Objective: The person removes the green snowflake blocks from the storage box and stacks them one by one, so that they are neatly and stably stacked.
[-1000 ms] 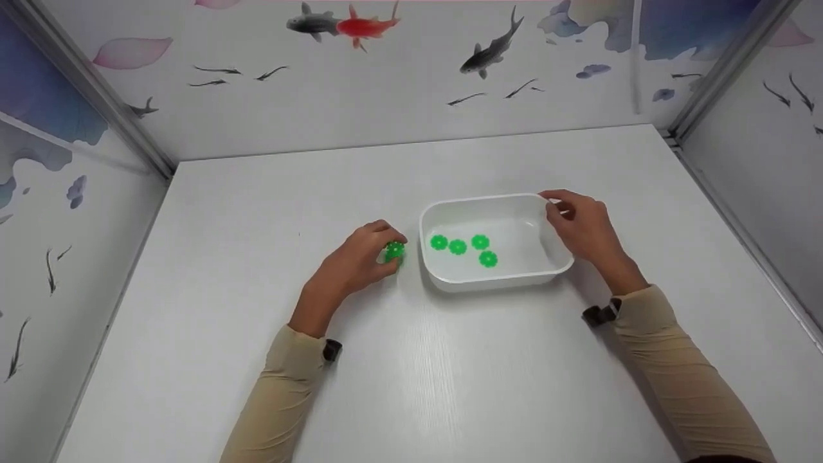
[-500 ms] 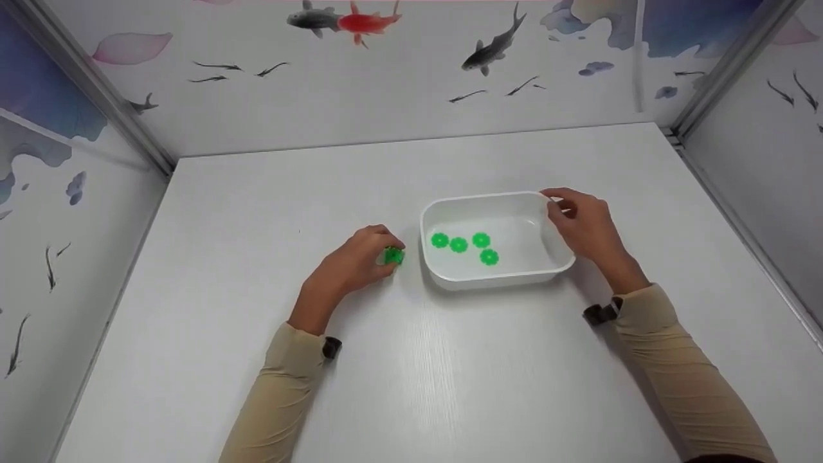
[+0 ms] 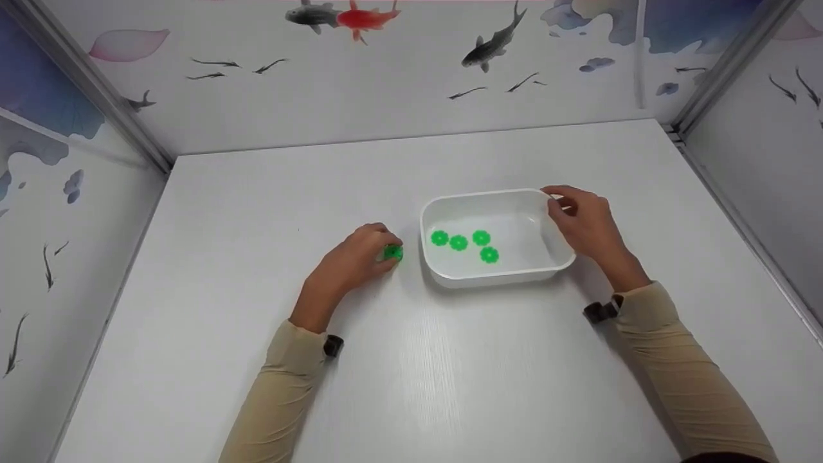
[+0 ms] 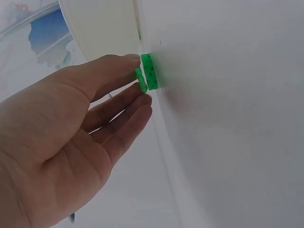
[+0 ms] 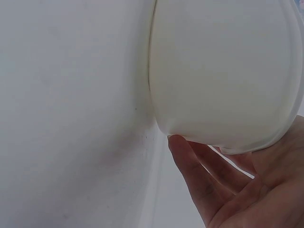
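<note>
Beside the left end of a white plastic tub [image 3: 498, 280], my left hand [image 3: 347, 267] pinches a small green translucent flower-shaped piece [image 4: 140, 80] between thumb and fingers. In the left wrist view, another green piece [image 4: 149, 71] lies against the table just under it; the head view shows only a patch of green [image 3: 393, 252] at the fingertips. My right hand [image 3: 588, 222] holds the tub's right end, its fingers at the rim and outer wall [image 5: 223, 95]. Several green flower-shaped pieces [image 3: 458, 242] lie flat inside the tub, mostly towards its left half.
The white table [image 3: 386, 386] bears the tub right of its middle. Printed panels with fish stand along the back [image 3: 360, 83] and both sides. Each wrist wears a dark strap-like device [image 3: 601, 312] at the sleeve cuff.
The green at my left fingertips shows less and sits at a different tilt; the fingers have shifted slightly about it. My right hand and the tub stay together in place.
</note>
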Motion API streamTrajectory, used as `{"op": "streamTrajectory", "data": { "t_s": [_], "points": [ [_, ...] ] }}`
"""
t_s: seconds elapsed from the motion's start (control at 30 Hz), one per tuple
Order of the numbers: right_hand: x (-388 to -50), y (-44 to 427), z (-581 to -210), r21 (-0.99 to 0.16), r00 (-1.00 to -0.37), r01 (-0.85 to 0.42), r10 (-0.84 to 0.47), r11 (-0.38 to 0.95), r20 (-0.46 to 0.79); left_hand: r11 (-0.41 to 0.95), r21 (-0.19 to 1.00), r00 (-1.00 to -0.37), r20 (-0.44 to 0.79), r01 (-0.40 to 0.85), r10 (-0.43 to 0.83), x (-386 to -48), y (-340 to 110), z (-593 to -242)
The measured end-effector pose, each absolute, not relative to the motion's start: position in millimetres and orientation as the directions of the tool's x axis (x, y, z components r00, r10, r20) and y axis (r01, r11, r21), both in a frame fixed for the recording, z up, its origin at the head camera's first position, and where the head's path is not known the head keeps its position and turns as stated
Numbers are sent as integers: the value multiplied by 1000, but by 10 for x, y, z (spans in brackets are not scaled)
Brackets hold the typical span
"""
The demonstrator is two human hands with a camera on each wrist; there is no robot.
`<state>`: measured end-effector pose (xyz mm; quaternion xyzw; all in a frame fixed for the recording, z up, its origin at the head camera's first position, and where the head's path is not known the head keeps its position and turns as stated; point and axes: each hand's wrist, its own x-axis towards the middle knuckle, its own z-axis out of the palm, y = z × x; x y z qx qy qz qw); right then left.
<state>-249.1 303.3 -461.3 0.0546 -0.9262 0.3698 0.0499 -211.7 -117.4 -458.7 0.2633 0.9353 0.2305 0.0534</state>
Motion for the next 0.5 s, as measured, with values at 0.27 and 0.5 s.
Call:
{"op": "streamTrajectory", "data": {
  "t_s": [0.27,0.5],
  "points": [
    [-2493,3026,-4601,-681,-989,-140,-64,718,135,755,469,-859,16,458,511,-2112,-1175,-4588],
    [-2491,3034,-4613,-682,-989,-138,-65,718,132,757,474,-859,-3,449,511,-2105,-1177,-4590]
  ]
}}
